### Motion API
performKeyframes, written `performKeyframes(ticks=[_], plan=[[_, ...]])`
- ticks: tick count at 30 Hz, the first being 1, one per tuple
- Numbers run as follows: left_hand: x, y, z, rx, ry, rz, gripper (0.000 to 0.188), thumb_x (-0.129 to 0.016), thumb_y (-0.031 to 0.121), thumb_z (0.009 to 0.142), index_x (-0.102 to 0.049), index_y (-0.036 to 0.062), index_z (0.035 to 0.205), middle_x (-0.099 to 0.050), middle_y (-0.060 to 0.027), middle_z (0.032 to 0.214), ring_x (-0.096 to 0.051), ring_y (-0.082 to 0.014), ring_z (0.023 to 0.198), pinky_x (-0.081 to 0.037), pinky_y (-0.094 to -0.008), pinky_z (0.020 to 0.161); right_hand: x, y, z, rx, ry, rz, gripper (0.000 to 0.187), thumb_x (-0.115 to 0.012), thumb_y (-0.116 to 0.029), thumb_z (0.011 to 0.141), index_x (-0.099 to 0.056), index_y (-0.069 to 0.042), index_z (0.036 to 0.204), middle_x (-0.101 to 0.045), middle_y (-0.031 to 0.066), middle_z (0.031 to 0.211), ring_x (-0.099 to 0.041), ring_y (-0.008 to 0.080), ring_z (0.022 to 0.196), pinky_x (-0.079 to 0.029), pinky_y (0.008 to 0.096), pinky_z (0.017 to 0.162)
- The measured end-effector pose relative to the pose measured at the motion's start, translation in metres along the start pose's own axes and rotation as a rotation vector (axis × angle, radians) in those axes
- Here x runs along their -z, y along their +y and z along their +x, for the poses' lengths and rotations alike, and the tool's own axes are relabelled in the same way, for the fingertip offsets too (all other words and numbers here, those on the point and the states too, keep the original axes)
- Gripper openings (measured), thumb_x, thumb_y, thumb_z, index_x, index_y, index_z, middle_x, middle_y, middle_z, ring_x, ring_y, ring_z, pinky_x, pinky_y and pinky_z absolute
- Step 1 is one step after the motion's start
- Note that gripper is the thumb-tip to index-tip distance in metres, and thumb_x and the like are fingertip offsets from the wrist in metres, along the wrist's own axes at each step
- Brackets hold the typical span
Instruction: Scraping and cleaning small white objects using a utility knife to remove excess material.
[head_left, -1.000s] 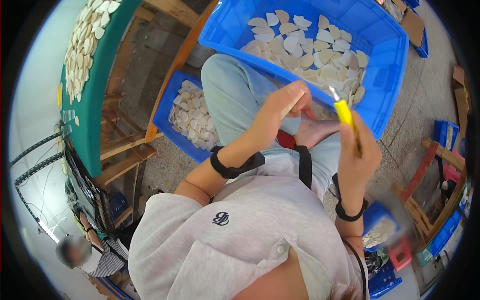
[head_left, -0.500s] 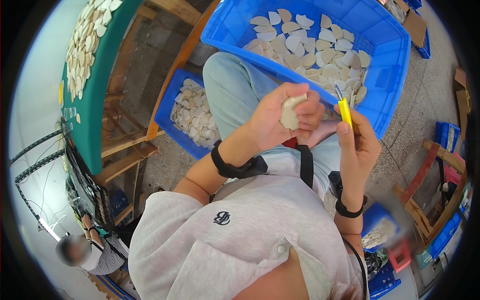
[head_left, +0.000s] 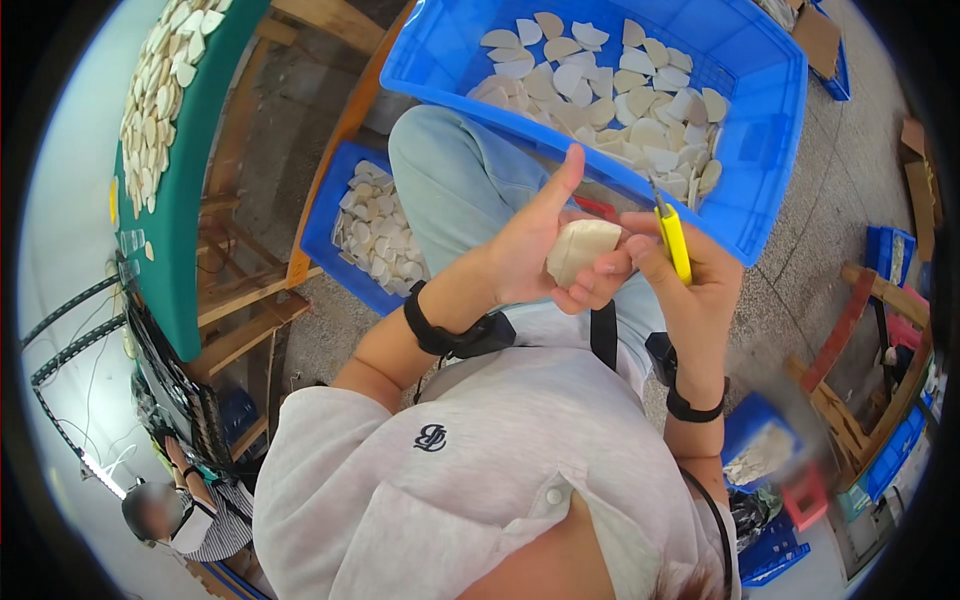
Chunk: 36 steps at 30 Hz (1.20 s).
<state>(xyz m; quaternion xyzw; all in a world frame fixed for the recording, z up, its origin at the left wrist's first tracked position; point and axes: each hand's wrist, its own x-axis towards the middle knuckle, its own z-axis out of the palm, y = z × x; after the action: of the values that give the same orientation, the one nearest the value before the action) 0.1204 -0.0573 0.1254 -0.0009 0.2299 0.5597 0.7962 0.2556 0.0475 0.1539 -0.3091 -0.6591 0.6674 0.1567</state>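
Note:
My left hand point(head_left: 533, 250) holds a cream half-round pad point(head_left: 583, 252) against its palm, fingers curled along the pad's lower right side and thumb raised away from it. Close by on the right, my right hand point(head_left: 700, 272) grips a yellow-handled tool point(head_left: 674, 243) with a slim dark metal tip pointing up and away. The right fingertips meet the left ones near the pad's right edge; whether they touch the pad is unclear. Beyond both hands, a large blue bin point(head_left: 765, 170) contains many loose cream and white half-round pieces point(head_left: 600, 95).
A smaller blue bin point(head_left: 318, 225) of similar pieces stands left of my knee. Farther left, a green-topped table point(head_left: 190, 200) carries a heap of them point(head_left: 165, 95). Another person point(head_left: 215, 515) sits at lower left. Wooden frames point(head_left: 835, 350) and blue crates point(head_left: 885, 255) stand at the right.
My left hand has opened its thumb upward, exposing more of the pad. My right hand has moved left and slightly down, bringing the yellow tool closer to the pad.

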Motion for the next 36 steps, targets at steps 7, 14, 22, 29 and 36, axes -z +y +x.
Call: performKeyframes(ticks=[7, 14, 22, 29, 36], plan=[[0.0053, -0.006, 0.0045, 0.123, -0.149, -0.083, 0.081, -0.012, 0.087, 0.068, -0.039, 0.0105, 0.064, -0.034, 0.0019, 0.058, -0.034, -0.0096, 0.047, -0.022, -0.021, 0.037, 0.0018, 0.0067, 0.0005, 0.127, 0.018, -0.143, 0.017, -0.066, -0.008, 0.081, -0.065, 0.002, 0.095, -0.062, 0.0003, 0.072, -0.052, 0.003, 0.063, -0.04, 0.0165, 0.055], [0.0029, -0.0055, 0.0048, 0.065, -0.141, -0.075, 0.081, -0.009, 0.086, 0.068, -0.037, 0.0108, 0.065, -0.034, 0.0031, 0.059, -0.033, -0.0092, 0.047, -0.023, -0.0214, 0.038, -0.0002, 0.0003, 0.0012, 0.003, 0.062, 0.008, 0.015, -0.065, -0.008, 0.082, -0.065, 0.001, 0.093, -0.061, -0.001, 0.071, -0.05, 0.002, 0.059, -0.038, 0.0162, 0.052], [0.0031, -0.0051, 0.0039, 0.103, -0.061, -0.078, 0.078, -0.012, 0.086, 0.07, -0.038, 0.0123, 0.065, -0.034, 0.0029, 0.059, -0.033, -0.0094, 0.049, -0.022, -0.0212, 0.038, -0.0015, 0.0066, 0.0018, 0.07, 0.012, -0.098, 0.016, -0.066, -0.008, 0.08, -0.066, 0.002, 0.093, -0.061, -0.002, 0.071, -0.049, 0.0008, 0.063, -0.038, 0.0158, 0.054], [0.0052, -0.0054, 0.0049, 0.127, -0.092, -0.014, 0.078, -0.014, 0.086, 0.07, -0.039, 0.0127, 0.063, -0.033, 0.0033, 0.058, -0.034, -0.008, 0.05, -0.021, -0.0195, 0.038, 0.0028, 0.0039, 0.0041, 0.112, -0.005, -0.205, 0.01, -0.065, -0.004, 0.079, -0.068, 0.001, 0.087, -0.063, 0.0, 0.07, -0.051, 0.0038, 0.063, -0.039, 0.0176, 0.056], [0.0086, -0.0095, 0.0044, 0.144, -0.095, 0.035, 0.076, -0.014, 0.085, 0.072, -0.038, 0.0129, 0.061, -0.032, 0.0037, 0.057, -0.032, -0.0075, 0.049, -0.02, -0.0195, 0.038, 0.0056, 0.0035, 0.0047, 0.054, -0.086, -0.223, 0.016, -0.065, -0.003, 0.074, -0.065, 0.002, 0.089, -0.059, -0.0006, 0.066, -0.05, 0.0028, 0.059, -0.04, 0.0178, 0.053]])
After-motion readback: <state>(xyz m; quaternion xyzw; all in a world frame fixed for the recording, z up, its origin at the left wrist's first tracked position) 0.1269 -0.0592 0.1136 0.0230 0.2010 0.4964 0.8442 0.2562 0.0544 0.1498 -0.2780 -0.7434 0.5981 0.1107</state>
